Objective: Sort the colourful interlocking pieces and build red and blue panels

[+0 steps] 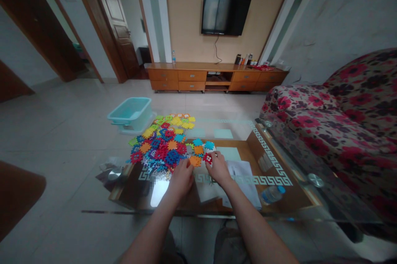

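Observation:
On the glass table, my right hand (218, 169) is closed on a red gear-shaped plastic piece (208, 158) with a pale grid in its middle. My left hand (182, 176) has its fingers curled together at the left edge of an orange gear-shaped piece (195, 161); the fingertips are partly hidden. Just beyond the hands lie another orange piece (198, 150) and a blue piece (209, 145). A heap of gear-shaped pieces (161, 144) in red, blue, yellow, green and orange spreads to the left and away from me.
A light-blue plastic tub (130, 113) stands beyond the heap at left. A phone-like bright rectangle (159, 193) lies near my left forearm. Papers (245, 179) and a water bottle (273, 194) are right of my right arm. A flowered sofa (322, 123) borders the right side.

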Action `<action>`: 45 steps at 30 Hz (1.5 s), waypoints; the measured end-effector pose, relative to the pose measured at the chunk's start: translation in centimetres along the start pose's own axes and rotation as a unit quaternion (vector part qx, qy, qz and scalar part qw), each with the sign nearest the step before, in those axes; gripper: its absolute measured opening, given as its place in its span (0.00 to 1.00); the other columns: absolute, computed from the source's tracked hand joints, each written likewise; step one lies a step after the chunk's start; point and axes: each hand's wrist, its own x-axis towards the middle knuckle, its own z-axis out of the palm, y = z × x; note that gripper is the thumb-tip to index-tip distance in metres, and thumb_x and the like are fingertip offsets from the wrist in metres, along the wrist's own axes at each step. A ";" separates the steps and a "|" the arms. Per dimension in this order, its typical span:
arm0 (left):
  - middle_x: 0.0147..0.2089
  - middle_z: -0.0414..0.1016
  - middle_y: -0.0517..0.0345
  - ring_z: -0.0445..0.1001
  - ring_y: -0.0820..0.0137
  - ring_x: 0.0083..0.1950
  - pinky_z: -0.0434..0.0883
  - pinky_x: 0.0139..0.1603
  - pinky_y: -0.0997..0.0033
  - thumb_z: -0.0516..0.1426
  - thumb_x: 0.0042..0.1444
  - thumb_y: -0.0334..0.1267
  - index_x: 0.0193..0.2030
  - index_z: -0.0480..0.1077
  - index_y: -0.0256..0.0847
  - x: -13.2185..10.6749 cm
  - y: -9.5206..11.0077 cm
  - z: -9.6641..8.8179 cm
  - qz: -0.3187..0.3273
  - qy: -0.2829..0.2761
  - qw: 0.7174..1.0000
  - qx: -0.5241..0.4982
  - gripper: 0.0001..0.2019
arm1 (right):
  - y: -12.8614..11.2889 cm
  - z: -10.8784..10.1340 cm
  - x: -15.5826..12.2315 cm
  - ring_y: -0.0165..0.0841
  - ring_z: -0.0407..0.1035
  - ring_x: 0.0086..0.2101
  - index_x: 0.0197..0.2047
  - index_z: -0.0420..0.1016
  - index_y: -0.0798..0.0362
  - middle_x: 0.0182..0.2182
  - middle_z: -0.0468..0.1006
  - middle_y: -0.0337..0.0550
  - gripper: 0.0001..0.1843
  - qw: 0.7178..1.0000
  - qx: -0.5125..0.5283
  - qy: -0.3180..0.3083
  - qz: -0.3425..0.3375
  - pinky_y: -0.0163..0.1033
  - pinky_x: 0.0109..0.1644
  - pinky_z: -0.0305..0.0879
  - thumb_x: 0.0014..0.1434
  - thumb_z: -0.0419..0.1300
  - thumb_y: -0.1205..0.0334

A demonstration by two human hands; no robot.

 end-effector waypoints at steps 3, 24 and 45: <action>0.51 0.67 0.48 0.66 0.59 0.55 0.65 0.55 0.61 0.52 0.57 0.28 0.43 0.68 0.42 0.1 0.0 -0.2 0.007 0.024 0.999 0.039 0.09 | 0.3 0.5 0.9 0.45 0.63 0.55 0.59 0.68 0.54 0.57 0.67 0.55 0.22 0.999 0.021 0.031 0.024 0.44 0.58 0.61 0.64 0.54 0.58; 0.49 0.72 0.43 0.70 0.53 0.53 0.65 0.54 0.58 0.58 0.50 0.31 0.48 0.67 0.38 0.0 -0.1 0.4 -0.129 0.003 0.990 0.050 0.16 | 2.9 -1.3 4.2 0.48 0.72 0.46 0.49 0.75 0.58 0.44 0.77 0.60 0.18 0.983 -0.053 0.095 0.150 0.45 0.48 0.65 0.58 0.60 0.57; 0.41 0.71 0.52 0.73 0.63 0.47 0.69 0.58 0.56 0.57 0.55 0.29 0.50 0.71 0.40 0.8 -0.3 -3.0 -0.279 0.121 0.801 -0.516 0.15 | 0.6 -0.9 1.8 0.48 0.67 0.52 0.55 0.72 0.59 0.51 0.72 0.60 0.32 0.997 -0.018 -0.027 0.068 0.44 0.54 0.63 0.52 0.67 0.49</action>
